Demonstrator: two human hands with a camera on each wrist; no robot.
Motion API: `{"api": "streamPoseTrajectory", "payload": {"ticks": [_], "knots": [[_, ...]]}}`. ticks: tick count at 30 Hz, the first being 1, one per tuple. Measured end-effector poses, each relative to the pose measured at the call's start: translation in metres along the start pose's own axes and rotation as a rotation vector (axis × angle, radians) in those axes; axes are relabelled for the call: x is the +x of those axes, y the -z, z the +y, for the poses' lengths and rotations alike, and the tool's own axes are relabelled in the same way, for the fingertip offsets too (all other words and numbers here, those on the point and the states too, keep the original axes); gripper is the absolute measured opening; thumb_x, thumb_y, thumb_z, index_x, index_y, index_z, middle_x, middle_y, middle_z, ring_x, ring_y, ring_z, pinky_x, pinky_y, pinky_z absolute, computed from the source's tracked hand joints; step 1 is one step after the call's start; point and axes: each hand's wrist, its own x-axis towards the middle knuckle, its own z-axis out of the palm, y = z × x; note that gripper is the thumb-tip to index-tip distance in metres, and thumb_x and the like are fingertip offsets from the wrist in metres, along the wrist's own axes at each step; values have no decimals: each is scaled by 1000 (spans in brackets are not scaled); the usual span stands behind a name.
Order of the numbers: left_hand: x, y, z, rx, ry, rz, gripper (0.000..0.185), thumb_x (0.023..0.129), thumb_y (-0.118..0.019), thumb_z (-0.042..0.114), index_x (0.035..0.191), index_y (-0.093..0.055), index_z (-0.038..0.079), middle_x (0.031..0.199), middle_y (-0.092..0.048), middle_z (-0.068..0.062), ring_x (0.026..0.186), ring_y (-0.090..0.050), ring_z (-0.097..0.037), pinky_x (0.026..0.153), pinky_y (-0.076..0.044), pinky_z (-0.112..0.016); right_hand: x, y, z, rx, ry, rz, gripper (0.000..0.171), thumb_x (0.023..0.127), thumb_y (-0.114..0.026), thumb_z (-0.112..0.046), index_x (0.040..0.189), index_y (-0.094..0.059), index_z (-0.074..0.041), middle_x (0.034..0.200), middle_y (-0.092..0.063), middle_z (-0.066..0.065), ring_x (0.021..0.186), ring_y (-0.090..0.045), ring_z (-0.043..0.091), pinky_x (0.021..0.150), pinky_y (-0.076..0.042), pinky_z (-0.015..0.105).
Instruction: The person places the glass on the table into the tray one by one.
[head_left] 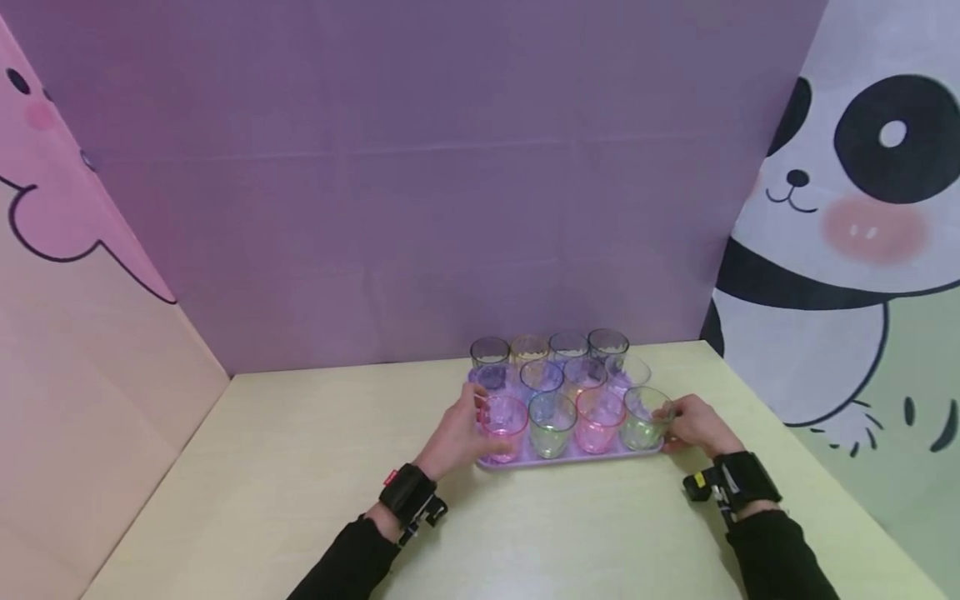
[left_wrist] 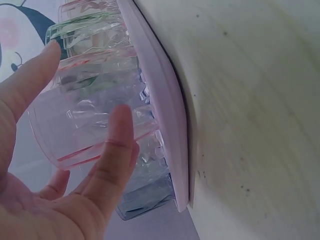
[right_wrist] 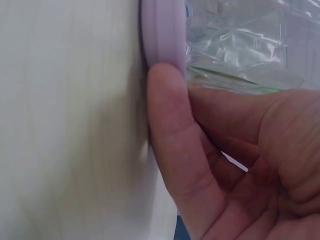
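Note:
A lavender tray (head_left: 573, 456) on the table carries rows of clear tinted glasses. My left hand (head_left: 461, 429) spreads its thumb and fingers wide around a pink glass (head_left: 504, 417) at the tray's front left corner. In the left wrist view, the fingertips (left_wrist: 120, 120) overlap that glass, with the thumb apart from them. My right hand (head_left: 697, 425) pinches the tray's right end near the front corner, one digit (right_wrist: 170, 100) against its outer edge. Next to this hand stands a light green glass (head_left: 645, 421). Part of the right hand's fingers is hidden behind it.
Other glasses stand on the tray: green (head_left: 552, 425), pink (head_left: 600, 421), and grey or bluish ones farther back. A purple wall (head_left: 420, 208) rises behind the table (head_left: 300, 483). Panda-printed cloth (head_left: 802, 358) hangs at right.

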Motion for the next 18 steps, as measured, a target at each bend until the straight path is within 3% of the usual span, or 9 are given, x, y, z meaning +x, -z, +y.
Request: {"api": "streamPoseTrajectory", "payload": {"ticks": [11, 18], "knots": [[3, 10, 0, 32, -6, -56, 86, 68, -90, 18, 135, -38, 5, 131, -53, -16, 116, -56, -30, 96, -52, -45, -1, -1, -2, 1, -5, 0, 43, 73, -58, 17, 116, -58, 21, 121, -55, 41, 62, -66, 15, 61, -60, 32], [2, 21, -1, 46, -25, -121, 95, 65, -91, 25, 139, -35, 4, 135, -49, -18, 120, -54, -31, 98, -51, -45, -1, 3, 3, 19, 17, -13, 38, 76, -59, 15, 113, -60, 20, 105, -63, 32, 62, -67, 16, 60, -60, 33]]}}
